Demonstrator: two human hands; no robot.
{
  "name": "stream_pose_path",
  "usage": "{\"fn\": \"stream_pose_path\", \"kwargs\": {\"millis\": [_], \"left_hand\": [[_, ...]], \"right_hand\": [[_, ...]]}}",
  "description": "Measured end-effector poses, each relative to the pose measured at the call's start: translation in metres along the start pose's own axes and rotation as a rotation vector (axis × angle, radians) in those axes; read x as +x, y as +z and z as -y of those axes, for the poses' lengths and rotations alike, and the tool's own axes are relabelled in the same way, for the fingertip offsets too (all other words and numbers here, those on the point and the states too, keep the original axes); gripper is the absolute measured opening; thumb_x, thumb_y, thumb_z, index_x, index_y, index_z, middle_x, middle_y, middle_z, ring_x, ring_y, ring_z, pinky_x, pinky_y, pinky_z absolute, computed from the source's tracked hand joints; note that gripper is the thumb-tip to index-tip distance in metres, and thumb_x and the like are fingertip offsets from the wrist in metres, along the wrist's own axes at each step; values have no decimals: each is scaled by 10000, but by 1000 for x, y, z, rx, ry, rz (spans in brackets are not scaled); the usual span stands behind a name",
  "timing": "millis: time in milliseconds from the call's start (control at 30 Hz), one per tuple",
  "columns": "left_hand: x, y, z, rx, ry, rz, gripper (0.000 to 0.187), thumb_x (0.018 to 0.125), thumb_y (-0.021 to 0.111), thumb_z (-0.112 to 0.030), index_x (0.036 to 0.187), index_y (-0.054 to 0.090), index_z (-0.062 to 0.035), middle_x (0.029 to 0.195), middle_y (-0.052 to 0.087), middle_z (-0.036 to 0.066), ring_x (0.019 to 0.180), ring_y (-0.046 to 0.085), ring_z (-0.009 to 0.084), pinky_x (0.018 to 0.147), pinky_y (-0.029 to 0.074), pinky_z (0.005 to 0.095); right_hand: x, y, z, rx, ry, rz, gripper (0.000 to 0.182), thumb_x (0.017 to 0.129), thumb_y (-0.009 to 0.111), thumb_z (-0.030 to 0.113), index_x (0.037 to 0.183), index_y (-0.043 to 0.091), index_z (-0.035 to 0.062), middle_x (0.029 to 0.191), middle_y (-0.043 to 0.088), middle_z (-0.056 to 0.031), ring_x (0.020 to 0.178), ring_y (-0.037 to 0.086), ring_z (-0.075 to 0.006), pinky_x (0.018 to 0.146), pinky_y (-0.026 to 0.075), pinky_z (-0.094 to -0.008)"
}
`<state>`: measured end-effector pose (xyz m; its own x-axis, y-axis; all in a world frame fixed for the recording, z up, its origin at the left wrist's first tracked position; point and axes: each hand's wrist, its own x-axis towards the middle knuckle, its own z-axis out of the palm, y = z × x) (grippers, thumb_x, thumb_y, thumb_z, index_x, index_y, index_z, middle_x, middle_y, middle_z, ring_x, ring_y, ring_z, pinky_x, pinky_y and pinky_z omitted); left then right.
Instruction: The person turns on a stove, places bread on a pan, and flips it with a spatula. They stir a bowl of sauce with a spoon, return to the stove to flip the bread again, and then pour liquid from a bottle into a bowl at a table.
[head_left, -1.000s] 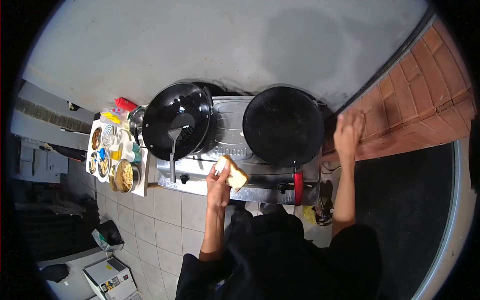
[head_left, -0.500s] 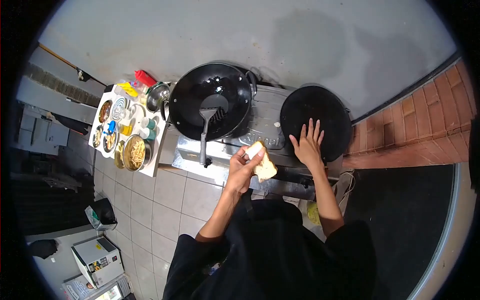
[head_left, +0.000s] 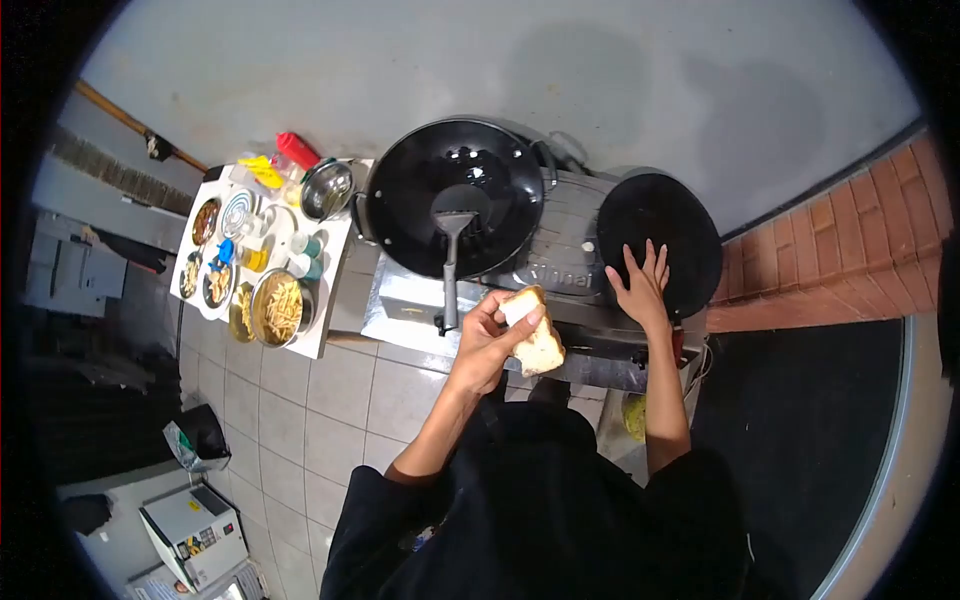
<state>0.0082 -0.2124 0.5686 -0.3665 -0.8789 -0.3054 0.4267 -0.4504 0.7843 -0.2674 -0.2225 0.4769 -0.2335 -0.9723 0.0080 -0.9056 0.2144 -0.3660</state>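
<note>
My left hand (head_left: 478, 358) pinches pieces of bread (head_left: 542, 352) between thumb and fingers, in front of the stove (head_left: 405, 300). The bread is pale inside with a browned crust, and a whiter piece shows under my thumb. With fingers spread and palm down, my right hand (head_left: 643, 290) is over the flat black pan (head_left: 655, 210) on the stove's right burner. To the left sits a large black wok (head_left: 405, 190), glossy inside. A grey slotted spatula (head_left: 450, 280) leans in it, its handle hanging over the front rim.
A white table (head_left: 315, 335) at left bears a steel bowl of fries (head_left: 284, 310), a steel bowl (head_left: 327, 188), a red squeeze bottle (head_left: 297, 150), and several plates and jars. A brick ledge (head_left: 800, 245) borders the right side; a grey wall (head_left: 400, 60) stands behind.
The view has shifted, so the wok, spatula and pan appear farther right. My left hand still grips the bread, and my right hand stays spread over the pan.
</note>
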Motion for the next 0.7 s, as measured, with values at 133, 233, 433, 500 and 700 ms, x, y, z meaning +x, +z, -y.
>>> {"fn": "stream_pose_path", "kwargs": {"millis": [133, 233, 433, 500, 700], "left_hand": [[-11, -20, -14, 25, 63, -10, 274, 819, 723, -87, 1015, 543, -23, 905, 651, 61, 779, 638, 118, 705, 534, 265], [-22, -36, -34, 47, 97, -33, 287, 836, 707, -105, 1046, 529, -24, 909, 615, 48, 774, 597, 104, 680, 500, 258], [-36, -96, -56, 8, 285, -334, 293, 833, 705, -99, 1065, 542, -24, 917, 641, 56, 765, 644, 123, 635, 547, 254], [-43, -117, -65, 19, 283, -461, 286, 843, 697, -121, 1066, 544, -31, 915, 649, 54, 726, 645, 109, 562, 536, 234], [-51, -170, -64, -58, 327, -592, 319, 846, 708, -202, 1087, 553, -64, 865, 663, 27, 654, 636, 88, 455, 435, 200]], "right_hand": [[-2, -7, 35, 175, -121, -505, 365, 852, 631, 196, 1158, 579, 3, 1321, 412, -222, 1234, 371, -411, 1014, 294, -473], [0, -13, 68, 445, -143, -465, 146, 810, 622, 14, 946, 628, -38, 971, 603, -171, 858, 608, -294, 784, 475, -343], [-40, 1, 189, 516, -589, 161, 549, 770, 621, -8, 1289, 485, 108, 1142, 489, -180, 864, 583, -381, 752, 485, -446], [-45, 13, 201, 412, -586, 314, 617, 770, 601, -26, 1334, 447, 170, 1105, 464, -195, 869, 586, -408, 749, 486, -467], [-45, 57, 207, 313, -593, 152, 510, 738, 608, -70, 1211, 566, 117, 945, 552, -142, 785, 607, -359, 688, 490, -431]]}}
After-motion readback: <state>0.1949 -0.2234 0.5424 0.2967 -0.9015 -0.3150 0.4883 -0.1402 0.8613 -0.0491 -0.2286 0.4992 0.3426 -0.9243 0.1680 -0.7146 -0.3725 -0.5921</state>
